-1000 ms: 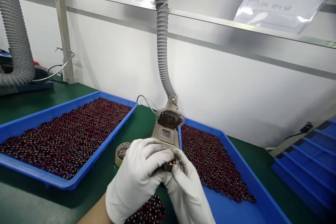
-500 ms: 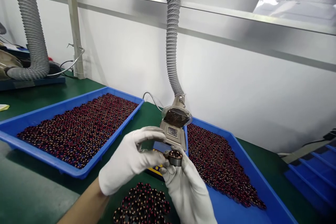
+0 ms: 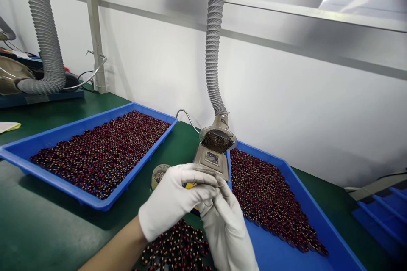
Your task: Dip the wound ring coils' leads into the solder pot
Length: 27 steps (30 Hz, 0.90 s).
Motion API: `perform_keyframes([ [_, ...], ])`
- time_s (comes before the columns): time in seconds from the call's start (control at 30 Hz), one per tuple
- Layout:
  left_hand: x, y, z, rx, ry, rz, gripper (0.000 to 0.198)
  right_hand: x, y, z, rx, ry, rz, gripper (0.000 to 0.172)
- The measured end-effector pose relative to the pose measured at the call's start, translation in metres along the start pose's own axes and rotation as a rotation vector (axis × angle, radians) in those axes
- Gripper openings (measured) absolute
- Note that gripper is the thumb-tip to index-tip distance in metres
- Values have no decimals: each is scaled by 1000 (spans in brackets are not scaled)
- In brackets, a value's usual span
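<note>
My gloved left hand point(image 3: 179, 197) reaches in from the left, its thumb and fingertips pinched together at my right hand's fingertips. My gloved right hand point(image 3: 227, 222) is closed, fingers pointing up, around a small ring-shaped coil part that the left fingers now cover. A short thin strand point(image 3: 221, 186) shows at the fingertips; I cannot tell what it belongs to. Below the hands lies a loose pile of dark ring-shaped coil parts point(image 3: 178, 245) with copper and red spots, partly hidden by the left wrist.
Blue trays of similar parts stand at left point(image 3: 104, 203) and right point(image 3: 330, 224). Behind the hands is a metal fume extractor point(image 3: 211, 156) with a grey hose point(image 3: 213, 46). A small round container point(image 3: 158, 173) sits by the left hand. Blue stepped bins point(image 3: 384, 216) are far right.
My left hand has moved right and its fingers have closed over the ring-shaped coil part, hiding it. The small round container has come into sight. The view has shifted slightly.
</note>
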<state>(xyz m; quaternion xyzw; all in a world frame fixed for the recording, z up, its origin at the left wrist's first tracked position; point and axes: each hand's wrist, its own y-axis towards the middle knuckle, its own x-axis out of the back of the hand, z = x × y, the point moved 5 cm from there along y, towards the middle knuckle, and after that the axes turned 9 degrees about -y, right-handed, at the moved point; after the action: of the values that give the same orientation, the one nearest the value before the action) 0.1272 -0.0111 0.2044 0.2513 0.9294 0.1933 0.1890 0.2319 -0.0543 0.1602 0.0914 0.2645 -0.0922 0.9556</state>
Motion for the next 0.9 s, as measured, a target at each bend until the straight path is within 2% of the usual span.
perform_keyframes([
  [0.07, 0, 0, -2, -53, -69, -42, 10, -1, -3, 2, 19, -2, -34, 21],
  [0.2, 17, -4, -9, -121, -125, -259, 8, -3, -4, 2, -30, 6, -20, 20],
  [0.23, 19, -4, -10, -103, -98, -253, 8, -3, -3, 1, -45, 14, -15, 19],
  [0.33, 9, 1, -7, 18, 8, -47, 19, 1, -2, 0, -27, 15, -53, 19],
  [0.4, 1, 2, -5, 30, -19, 14, 17, 3, -3, 0, -7, 5, -65, 21],
  [0.53, 4, 1, -4, -38, -136, -143, 13, -3, -4, -1, -76, 148, 89, 21],
  [0.6, 13, -1, -6, -63, -122, -242, 9, -8, -4, 0, -122, 257, 171, 17],
  [0.63, 16, -2, -7, -65, -82, -255, 6, -10, -3, 1, -132, 295, 194, 15],
  [0.67, 17, -2, -8, -61, -12, -227, 6, -11, -3, 3, -132, 322, 195, 14],
  [0.73, 10, -3, -8, -53, 203, -58, 31, -11, -1, 4, -120, 342, 158, 13],
  [0.8, 0, -5, -8, -105, 419, 84, 51, -10, 0, 4, -115, 337, 106, 12],
  [0.9, -8, -5, -11, -223, 512, 123, 43, -11, -1, 3, -124, 319, 112, 11],
])
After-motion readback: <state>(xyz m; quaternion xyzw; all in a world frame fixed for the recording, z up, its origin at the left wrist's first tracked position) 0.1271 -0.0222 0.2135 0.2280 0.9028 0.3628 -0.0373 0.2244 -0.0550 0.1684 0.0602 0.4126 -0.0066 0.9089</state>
